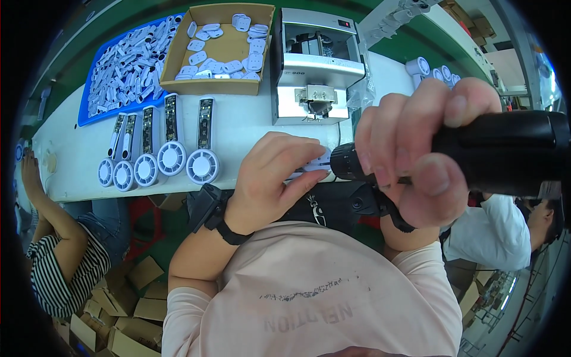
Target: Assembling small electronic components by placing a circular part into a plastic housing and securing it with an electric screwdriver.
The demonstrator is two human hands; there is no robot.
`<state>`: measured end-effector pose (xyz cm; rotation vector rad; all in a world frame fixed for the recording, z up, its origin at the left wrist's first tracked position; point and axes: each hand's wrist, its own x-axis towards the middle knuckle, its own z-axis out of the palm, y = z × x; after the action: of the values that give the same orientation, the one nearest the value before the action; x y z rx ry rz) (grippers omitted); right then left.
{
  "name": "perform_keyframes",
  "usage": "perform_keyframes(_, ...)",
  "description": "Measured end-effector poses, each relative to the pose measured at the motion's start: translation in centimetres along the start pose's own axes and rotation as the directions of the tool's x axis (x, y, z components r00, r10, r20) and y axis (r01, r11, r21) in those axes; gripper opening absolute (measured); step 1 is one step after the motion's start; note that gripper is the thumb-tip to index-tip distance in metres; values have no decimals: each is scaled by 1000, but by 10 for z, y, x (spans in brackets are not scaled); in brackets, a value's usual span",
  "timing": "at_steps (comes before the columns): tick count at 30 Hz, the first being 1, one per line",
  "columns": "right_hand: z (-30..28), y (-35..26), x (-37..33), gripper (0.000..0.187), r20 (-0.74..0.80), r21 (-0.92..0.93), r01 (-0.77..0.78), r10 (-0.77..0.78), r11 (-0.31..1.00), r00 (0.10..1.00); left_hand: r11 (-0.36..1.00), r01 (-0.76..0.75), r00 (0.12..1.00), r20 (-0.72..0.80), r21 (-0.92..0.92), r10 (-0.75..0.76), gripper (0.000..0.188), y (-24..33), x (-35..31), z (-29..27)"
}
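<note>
My right hand [425, 143] is wrapped round a black electric screwdriver [505, 149], which lies almost level and points left. Its tip meets a small pale plastic part [322, 159] at the table's front edge. The fingers and thumb of my left hand [264, 175] pinch that part from the left and hide most of it. To the left of this hand, several pale devices with round slotted heads [203, 166] lie in a row, with green circuit boards [206, 122] showing in their handles.
Behind the row are a blue tray [84, 117] heaped with pale handle shells and a cardboard box [217, 87] of flat pale covers. A silver machine [321, 62] stands straight ahead. More round-headed parts [418, 65] sit far right. Other people [71, 256] are at both sides.
</note>
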<state>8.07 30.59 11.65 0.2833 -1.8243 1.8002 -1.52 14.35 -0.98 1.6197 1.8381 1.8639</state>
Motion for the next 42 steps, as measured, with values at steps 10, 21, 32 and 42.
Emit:
perform_keyframes(10,-3,8,-16,35,15,129,57,-59,990,998,999,39,997,-69,37,-36,39,6,-7,12)
perform_keyframes(21,-109,-3,-65,34,-513,295,3,156,956,844,970,-106,977,207,219,60,44,12,3,9)
perform_keyframes(32,-190,126,-129,51,-634,-483,-658,287,578,718,626,-218,775,523,748,-355,44,3,6,5)
perform_keyframes(42,-185,92,-156,53,-621,-733,-583,5,350,784,506,401,901,-230,764,-368,20,-52,38,-187)
